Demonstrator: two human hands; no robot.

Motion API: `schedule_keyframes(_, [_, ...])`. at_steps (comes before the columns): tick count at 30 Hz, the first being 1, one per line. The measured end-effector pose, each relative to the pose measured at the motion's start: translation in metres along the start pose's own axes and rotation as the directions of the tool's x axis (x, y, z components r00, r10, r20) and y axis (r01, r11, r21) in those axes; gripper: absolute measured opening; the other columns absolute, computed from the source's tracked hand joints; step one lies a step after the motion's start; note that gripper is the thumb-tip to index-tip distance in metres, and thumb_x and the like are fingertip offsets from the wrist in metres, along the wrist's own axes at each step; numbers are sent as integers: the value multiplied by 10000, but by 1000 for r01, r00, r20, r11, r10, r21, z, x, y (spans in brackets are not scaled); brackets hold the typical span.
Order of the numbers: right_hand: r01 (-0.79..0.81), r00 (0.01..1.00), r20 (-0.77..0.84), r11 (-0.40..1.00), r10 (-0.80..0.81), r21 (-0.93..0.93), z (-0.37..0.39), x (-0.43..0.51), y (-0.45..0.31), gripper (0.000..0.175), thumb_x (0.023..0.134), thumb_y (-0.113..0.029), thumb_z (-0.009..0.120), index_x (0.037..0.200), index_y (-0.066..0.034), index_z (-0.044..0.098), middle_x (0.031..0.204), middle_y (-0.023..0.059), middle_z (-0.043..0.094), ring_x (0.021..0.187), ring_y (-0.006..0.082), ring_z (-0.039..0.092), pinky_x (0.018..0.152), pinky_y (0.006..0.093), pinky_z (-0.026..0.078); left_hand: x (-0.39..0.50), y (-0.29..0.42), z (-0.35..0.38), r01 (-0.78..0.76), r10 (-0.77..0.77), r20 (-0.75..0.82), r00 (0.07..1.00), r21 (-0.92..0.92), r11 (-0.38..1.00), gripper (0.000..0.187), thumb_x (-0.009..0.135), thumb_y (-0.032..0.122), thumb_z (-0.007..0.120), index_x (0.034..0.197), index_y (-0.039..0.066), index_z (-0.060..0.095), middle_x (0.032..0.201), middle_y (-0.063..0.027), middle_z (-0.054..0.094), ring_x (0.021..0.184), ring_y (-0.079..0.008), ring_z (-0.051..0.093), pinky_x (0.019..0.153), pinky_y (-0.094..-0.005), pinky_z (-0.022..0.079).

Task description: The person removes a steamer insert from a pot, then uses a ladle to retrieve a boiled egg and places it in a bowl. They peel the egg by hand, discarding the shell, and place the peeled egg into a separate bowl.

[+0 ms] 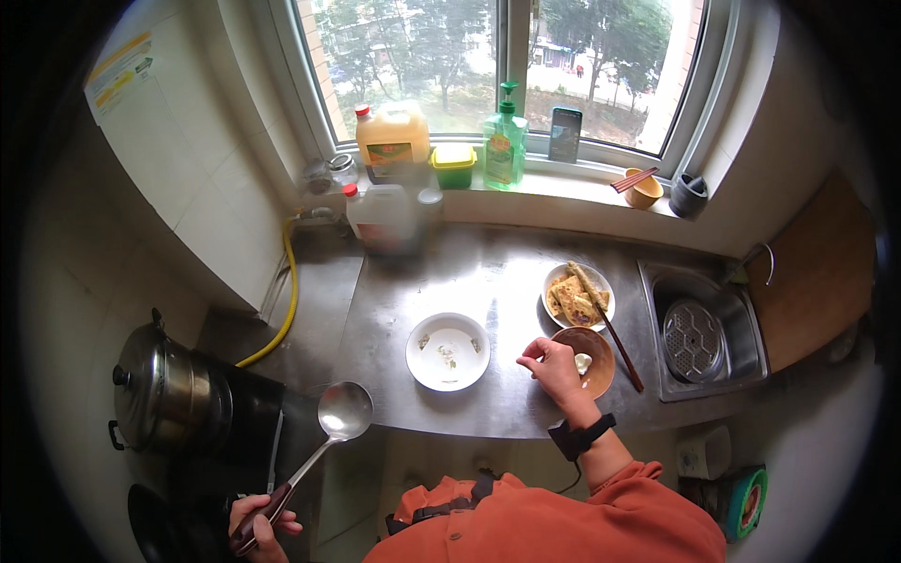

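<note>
My left hand (pixel 264 524) grips the dark handle of a metal ladle (pixel 343 412), whose bowl is raised near the counter's front edge. My right hand (pixel 555 367) hovers at the left side of a brown bowl (pixel 600 362), thumb and fingertips pinched together. Whether anything small is between those fingertips is unclear. Inside the brown bowl lies a white lump (pixel 582 363), partly hidden by my hand. To the left stands a white bowl (pixel 448 325) with small bits of food at its bottom. Behind the brown bowl, a plate (pixel 549 311) holds browned flatbread pieces (pixel 574 295).
A chopstick-like brown stick (pixel 619 348) leans off the plate. At right is a metal sink (pixel 658 331) holding a perforated tray (pixel 693 338). A lidded steel pot (pixel 158 394) stands at left near a yellow hose (pixel 285 310). Jugs (pixel 383 214) and a green pump bottle (pixel 504 151) line the back.
</note>
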State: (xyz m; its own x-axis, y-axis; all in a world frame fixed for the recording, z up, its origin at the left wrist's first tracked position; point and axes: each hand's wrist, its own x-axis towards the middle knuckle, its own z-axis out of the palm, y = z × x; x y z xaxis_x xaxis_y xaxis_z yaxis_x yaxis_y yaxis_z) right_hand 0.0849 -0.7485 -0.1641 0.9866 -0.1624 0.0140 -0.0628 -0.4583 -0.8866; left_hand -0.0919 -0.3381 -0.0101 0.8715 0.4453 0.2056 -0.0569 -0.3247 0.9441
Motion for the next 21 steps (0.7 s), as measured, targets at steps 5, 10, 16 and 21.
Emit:
schedule_keyframes(5, [112, 993, 29, 994, -112, 13, 10, 1, -25, 209, 748, -191, 744, 754, -18, 627, 612, 76, 629, 456, 107, 561, 451, 264, 445, -7, 9, -19, 14, -15, -51, 999, -26, 1000, 293, 828, 278, 488, 941, 8, 506, 736, -147, 612, 490, -140, 560, 429, -228, 479])
schedule_keyframes(10, [208, 975, -67, 976, -212, -63, 33, 19, -41, 310, 780, -206, 726, 668, 9, 535, 508, 57, 497, 454, 86, 410, 432, 269, 350, -17, 12, -46, 5, -19, -130, 991, -110, 994, 348, 814, 286, 561, 923, -43, 538, 756, -174, 634, 539, -174, 609, 477, -259, 515])
schedule_keyframes(16, [307, 946, 55, 936, -321, 172, 73, 44, -70, 360, 866, -185, 635, 586, -39, 463, 529, -54, 397, 513, 43, 326, 468, 227, 258, -36, 11, -93, -70, 34, -290, 957, -116, 991, 374, 816, 318, 551, 910, -43, 527, 661, -169, 622, 484, -166, 584, 464, -256, 503])
schedule_keyframes(21, [360, 900, 155, 895, -408, 262, 113, 50, -107, 406, 850, -186, 658, 567, -67, 392, 536, -67, 334, 522, 36, 274, 456, 235, 201, -56, 16, -123, -131, 88, -423, 902, -72, 989, 356, 811, 301, 517, 922, -37, 519, 625, -165, 605, 451, -177, 564, 430, -264, 491])
